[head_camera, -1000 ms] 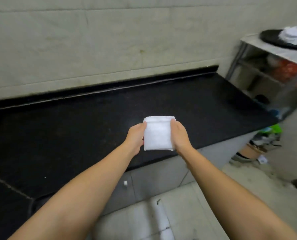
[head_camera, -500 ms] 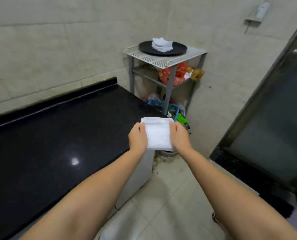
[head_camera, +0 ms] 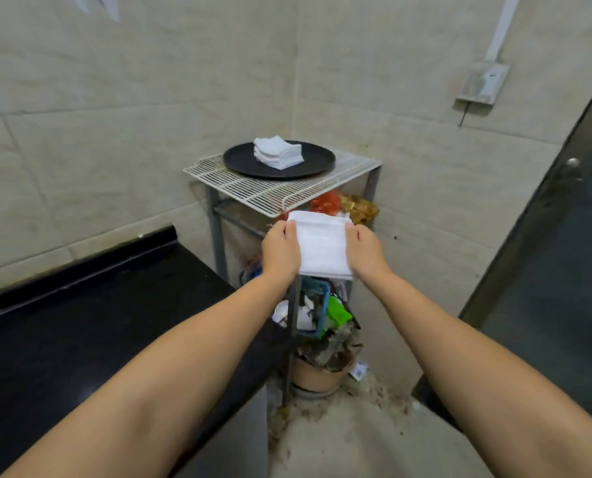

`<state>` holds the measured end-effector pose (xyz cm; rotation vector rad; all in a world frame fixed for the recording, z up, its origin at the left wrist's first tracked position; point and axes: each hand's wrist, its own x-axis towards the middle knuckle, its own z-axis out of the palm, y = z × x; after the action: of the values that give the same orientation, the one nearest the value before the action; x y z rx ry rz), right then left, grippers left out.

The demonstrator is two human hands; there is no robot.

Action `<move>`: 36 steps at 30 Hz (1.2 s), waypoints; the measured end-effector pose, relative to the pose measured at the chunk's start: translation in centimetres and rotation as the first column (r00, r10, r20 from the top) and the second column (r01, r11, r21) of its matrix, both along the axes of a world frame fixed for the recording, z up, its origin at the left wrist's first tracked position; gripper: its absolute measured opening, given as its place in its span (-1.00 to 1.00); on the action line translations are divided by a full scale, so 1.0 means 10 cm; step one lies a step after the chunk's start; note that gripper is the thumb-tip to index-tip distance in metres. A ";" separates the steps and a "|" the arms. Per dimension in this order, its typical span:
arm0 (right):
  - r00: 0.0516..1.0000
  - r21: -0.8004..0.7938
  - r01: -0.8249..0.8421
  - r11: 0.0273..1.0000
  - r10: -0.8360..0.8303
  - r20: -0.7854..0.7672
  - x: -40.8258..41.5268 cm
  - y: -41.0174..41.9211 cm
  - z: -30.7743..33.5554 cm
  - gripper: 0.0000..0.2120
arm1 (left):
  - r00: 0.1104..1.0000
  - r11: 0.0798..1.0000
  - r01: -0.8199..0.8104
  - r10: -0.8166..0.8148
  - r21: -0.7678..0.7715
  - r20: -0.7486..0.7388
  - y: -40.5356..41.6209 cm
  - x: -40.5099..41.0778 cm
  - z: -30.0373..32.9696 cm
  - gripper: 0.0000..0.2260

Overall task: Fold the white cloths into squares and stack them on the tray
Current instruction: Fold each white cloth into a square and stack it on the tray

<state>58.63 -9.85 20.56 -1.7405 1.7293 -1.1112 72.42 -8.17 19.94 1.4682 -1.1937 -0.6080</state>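
Observation:
A folded white cloth (head_camera: 323, 243) is held flat in the air between both hands, in front of and below the rack's near edge. My left hand (head_camera: 280, 251) grips its left side and my right hand (head_camera: 365, 251) grips its right side. Beyond it, a round black tray (head_camera: 239, 160) rests on a white wire rack (head_camera: 270, 191) in the corner. A stack of folded white cloths (head_camera: 278, 152) sits on the tray, left of its middle.
A black countertop (head_camera: 80, 326) runs along the wall at the left. Under the rack are red and yellow bags (head_camera: 342, 205), a blue basket (head_camera: 317, 308) of clutter and a clay pot (head_camera: 318, 376) on the floor. A dark door (head_camera: 560, 253) stands at the right.
The view has swung right from the countertop to the corner rack. Both hands carried the folded cloth along and now hold it close in front of the rack and tray.

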 end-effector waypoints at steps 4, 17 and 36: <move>0.999 -0.045 -0.016 0.999 0.014 -0.031 0.06 -0.97 0.42 -0.65 | 0.998 0.999 -0.030 0.032 -0.039 0.048 -0.97 0.06 0.38 -0.72; 0.941 -0.019 -0.319 0.947 0.315 -0.126 0.56 -3.67 0.99 -0.57 | 0.963 0.964 -0.266 0.267 -0.026 0.045 -3.20 0.54 0.80 -0.68; 0.642 0.222 -0.730 0.647 0.760 -0.103 1.27 -5.75 0.62 -0.55 | 0.777 0.745 -0.629 0.611 0.223 0.151 -4.55 0.92 0.46 -0.63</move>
<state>71.34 -67.38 26.75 -2.1851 0.9236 -0.4187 81.64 -53.62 24.55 1.9999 -0.6041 -0.2499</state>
